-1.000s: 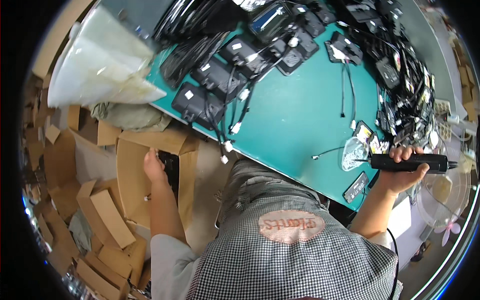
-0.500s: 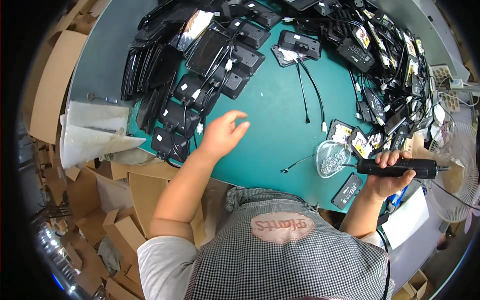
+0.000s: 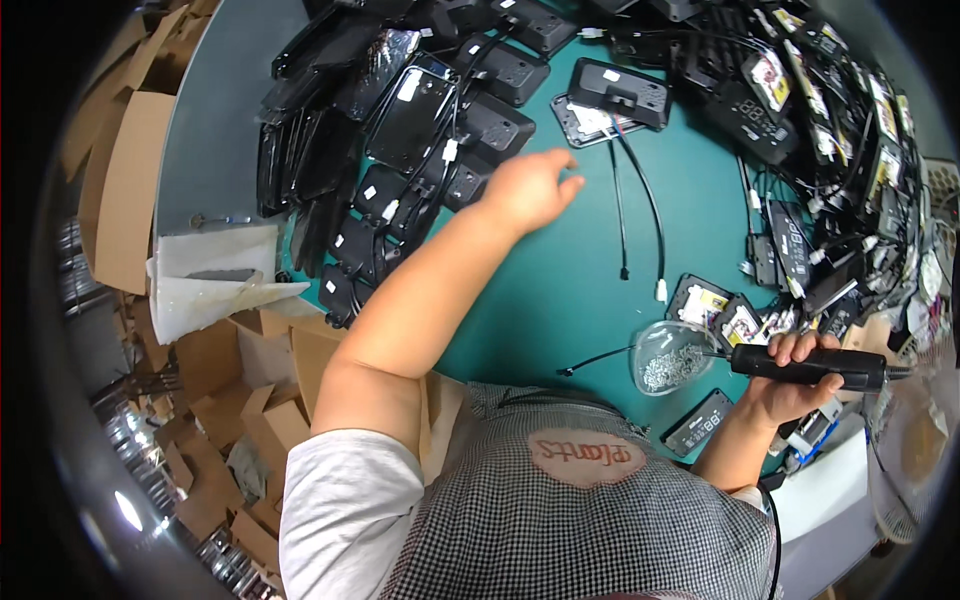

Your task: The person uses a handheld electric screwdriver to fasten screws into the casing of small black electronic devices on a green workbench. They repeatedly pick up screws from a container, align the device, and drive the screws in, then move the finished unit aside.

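Observation:
My left hand (image 3: 530, 190) reaches over the green mat with thumb and fingers apart, holding nothing. Just beyond its fingertips lies a black plastic housing (image 3: 622, 92), resting partly on a flat black-framed panel (image 3: 575, 122). Two dark cables (image 3: 645, 190) trail from them toward me. My right hand (image 3: 785, 390) is wrapped around a black electric screwdriver (image 3: 858, 370), held level and pointing left. Its tip is at a clear plastic tub (image 3: 648, 340) of small silvery screws (image 3: 672, 368). A black display module (image 3: 700, 422) lies on the mat below the tub.
Black housings (image 3: 500, 70) and stacked dark panels (image 3: 290, 160) crowd the left side. Display modules with tangled wires (image 3: 790, 235) pile up at the right. White foam sheets (image 3: 215, 290) lie at the left edge, and a fan (image 3: 915, 450) stands at far right.
My left hand has moved forward and right, toward the housing lying on the panel. The screwdriver stays in my right hand at the screw tub. The whole view has shifted slightly.

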Demonstrator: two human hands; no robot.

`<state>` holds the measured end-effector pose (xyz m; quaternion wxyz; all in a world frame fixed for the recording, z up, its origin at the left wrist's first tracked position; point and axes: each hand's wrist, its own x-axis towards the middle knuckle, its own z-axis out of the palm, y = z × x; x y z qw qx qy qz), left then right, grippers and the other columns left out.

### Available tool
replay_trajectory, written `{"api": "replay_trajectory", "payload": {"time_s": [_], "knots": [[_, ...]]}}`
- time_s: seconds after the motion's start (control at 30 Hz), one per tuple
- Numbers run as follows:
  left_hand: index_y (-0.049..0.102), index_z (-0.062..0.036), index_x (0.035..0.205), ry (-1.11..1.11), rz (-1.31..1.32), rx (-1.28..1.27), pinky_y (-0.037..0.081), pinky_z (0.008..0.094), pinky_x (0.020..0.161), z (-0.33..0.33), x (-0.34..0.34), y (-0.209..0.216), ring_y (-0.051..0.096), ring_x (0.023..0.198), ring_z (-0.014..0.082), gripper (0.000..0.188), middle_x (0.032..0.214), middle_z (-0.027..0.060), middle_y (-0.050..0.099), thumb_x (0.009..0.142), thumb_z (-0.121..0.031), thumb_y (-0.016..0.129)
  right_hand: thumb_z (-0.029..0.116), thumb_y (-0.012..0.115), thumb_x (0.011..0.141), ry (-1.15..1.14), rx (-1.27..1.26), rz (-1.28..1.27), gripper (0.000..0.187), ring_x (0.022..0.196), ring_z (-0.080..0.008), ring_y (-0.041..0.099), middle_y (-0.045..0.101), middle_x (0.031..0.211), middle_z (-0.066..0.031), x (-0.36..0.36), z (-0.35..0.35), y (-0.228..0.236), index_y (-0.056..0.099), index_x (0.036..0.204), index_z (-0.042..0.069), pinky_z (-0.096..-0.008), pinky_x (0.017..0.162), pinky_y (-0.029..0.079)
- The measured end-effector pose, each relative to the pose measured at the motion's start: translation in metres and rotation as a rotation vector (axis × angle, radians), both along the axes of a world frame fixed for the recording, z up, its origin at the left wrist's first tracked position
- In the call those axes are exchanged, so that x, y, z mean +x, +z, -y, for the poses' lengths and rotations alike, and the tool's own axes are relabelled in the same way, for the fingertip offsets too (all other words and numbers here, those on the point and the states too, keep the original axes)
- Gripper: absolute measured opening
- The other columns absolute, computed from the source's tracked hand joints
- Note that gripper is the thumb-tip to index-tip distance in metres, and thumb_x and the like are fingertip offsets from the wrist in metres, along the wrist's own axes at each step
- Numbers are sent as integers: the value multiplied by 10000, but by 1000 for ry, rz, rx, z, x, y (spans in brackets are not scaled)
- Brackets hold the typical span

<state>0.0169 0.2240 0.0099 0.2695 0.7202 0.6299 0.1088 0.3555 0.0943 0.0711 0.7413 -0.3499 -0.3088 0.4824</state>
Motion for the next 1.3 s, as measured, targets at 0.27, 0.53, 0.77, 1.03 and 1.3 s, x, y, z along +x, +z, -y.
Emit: {"api": "replay_trajectory", "payload": {"time_s": [0.27, 0.53, 0.77, 1.03, 1.3], "knots": [[614, -79, 988, 135, 8, 161, 494, 384, 683, 95, -83, 11, 616, 786, 315, 255, 888, 133, 645, 794, -243, 625, 502, 543, 839, 71, -48, -51, 521, 595, -148, 473, 471, 736, -46, 4, -6, -21, 484, 1104, 57, -293, 579, 398], [611, -149, 1095, 726, -149, 81, 414, 278, 530, 197, -268, 0, 445, 513, 148, 312, 628, 39, 523, 809, -274, 633, 510, 557, 820, 158, -57, -26, 528, 597, -154, 464, 465, 745, -47, -36, -4, -12, 490, 1085, 58, -303, 588, 399], [519, -271, 1249, 433, -192, 172, 457, 331, 643, 225, -309, -35, 570, 687, 243, 511, 871, 99, 627, 767, -367, 659, 508, 592, 795, 258, -70, 24, 546, 598, -162, 466, 471, 752, -52, -76, 8, 1, 496, 1086, 56, -310, 598, 397], [598, -240, 1155, 480, -32, 32, 417, 273, 557, 222, -289, -35, 458, 566, 151, 467, 722, 40, 579, 715, -345, 717, 500, 600, 793, 311, -84, 40, 545, 584, -162, 471, 482, 740, -55, -118, 27, 4, 485, 1085, 54, -313, 586, 400], [631, -104, 1058, 510, 117, 159, 335, 264, 479, 239, -189, -39, 366, 510, 102, 387, 565, -7, 395, 715, -248, 741, 528, 576, 800, 303, -68, 35, 540, 588, -156, 469, 467, 743, -43, -146, 35, 5, 484, 1088, 80, -301, 567, 412]]}}
